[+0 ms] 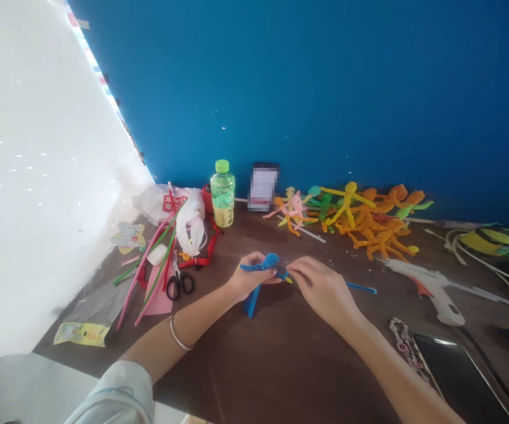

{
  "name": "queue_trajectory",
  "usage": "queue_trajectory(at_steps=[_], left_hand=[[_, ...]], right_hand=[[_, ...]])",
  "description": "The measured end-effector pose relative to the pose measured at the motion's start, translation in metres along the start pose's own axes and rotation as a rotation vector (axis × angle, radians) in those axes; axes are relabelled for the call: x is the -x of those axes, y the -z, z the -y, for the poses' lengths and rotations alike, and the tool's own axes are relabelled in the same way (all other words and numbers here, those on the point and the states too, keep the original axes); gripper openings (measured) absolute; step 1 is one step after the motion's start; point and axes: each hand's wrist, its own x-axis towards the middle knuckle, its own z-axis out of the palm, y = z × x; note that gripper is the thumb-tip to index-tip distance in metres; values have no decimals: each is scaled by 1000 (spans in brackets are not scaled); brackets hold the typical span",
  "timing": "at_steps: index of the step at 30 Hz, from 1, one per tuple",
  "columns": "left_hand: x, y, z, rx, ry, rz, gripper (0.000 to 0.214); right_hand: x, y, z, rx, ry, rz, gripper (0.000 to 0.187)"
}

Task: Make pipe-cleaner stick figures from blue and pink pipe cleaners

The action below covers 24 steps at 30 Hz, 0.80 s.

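Observation:
A blue pipe-cleaner figure (271, 261) is held in my left hand (251, 279), whose thumb and fingers close around its middle. Its rounded head points up, its legs hang below the hand, and one arm reaches out to each side. A small yellow piece (288, 280) shows at the end of the right-side arm. My right hand (320, 285) pinches thumb and fingertips together right beside that end; what lies between them is too small to make out. Partly behind the right hand, a loose blue pipe cleaner (362, 288) lies on the brown table (254, 365).
Left: scissors (179, 281), pipe cleaners (146, 268), a plastic bag (191, 227). Back: a green-capped bottle (222, 197), a propped phone (263, 187), several finished pipe-cleaner figures (350, 206). Right: a glue gun (431, 288), cables (484, 268), another phone (462, 377).

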Motion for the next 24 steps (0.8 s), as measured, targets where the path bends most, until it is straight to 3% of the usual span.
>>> queue_trajectory(at_steps=[5,10,15,18,20,24], left_hand=[[-2,1,0,140,-47,-112,32],[-4,-1,-7,299,29,-197,23],[-3,0,-11,355,136,-158,17],[-3,3,-11,282,200,-71,19],[-3,5,-11,196,220,-7,22],[-2,5,-11,7,207,78,31]], right_hand=[[11,-8,13,-143,-53,-115,17],[16,-14,21,-357,-191,-156,14],[11,-13,10,-538,-330,-7,18],[3,-3,0,-582,-330,189,21],[-4,6,-6,-540,-285,318,20],[-15,20,-16,-289,-168,427,17]])
